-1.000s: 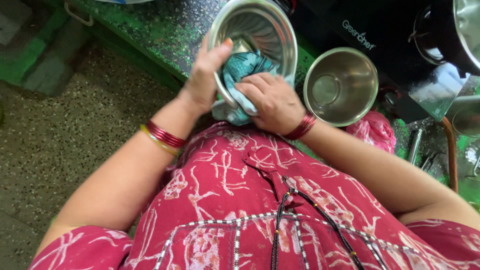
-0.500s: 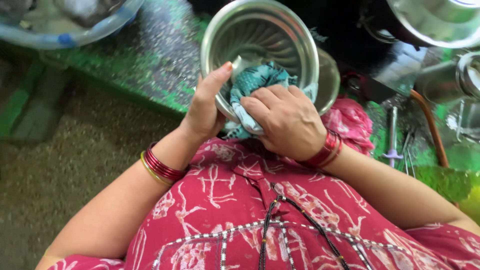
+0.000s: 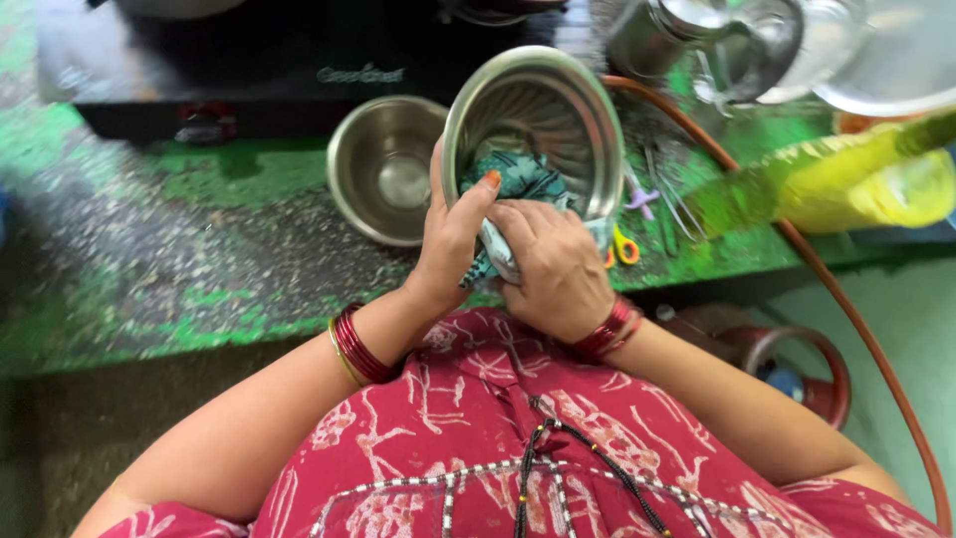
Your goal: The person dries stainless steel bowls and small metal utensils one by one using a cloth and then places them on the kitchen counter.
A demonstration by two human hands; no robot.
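Green counter [image 3: 249, 289] | ribbed steel bowl [image 3: 538, 120], shiny | teal cloth [image 3: 518, 179] inside

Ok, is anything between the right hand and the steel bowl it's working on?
Yes: a teal cloth lies between the right hand and the bowl, bunched at the bowl's lower rim. The left hand grips the rim directly, thumb over the edge, with nothing between.

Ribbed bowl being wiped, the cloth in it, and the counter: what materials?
Ribbed bowl: looks like stainless steel, polished; silvery sheen, bright reflections on the pressed ridges. Cloth: woven fabric, probably cotton; teal, soft folds, matte. Counter: seems speckled stone or terrazzo, smeared with worn green paint; fine grains show through. The left hand holds the rim, the right hand presses the cloth.
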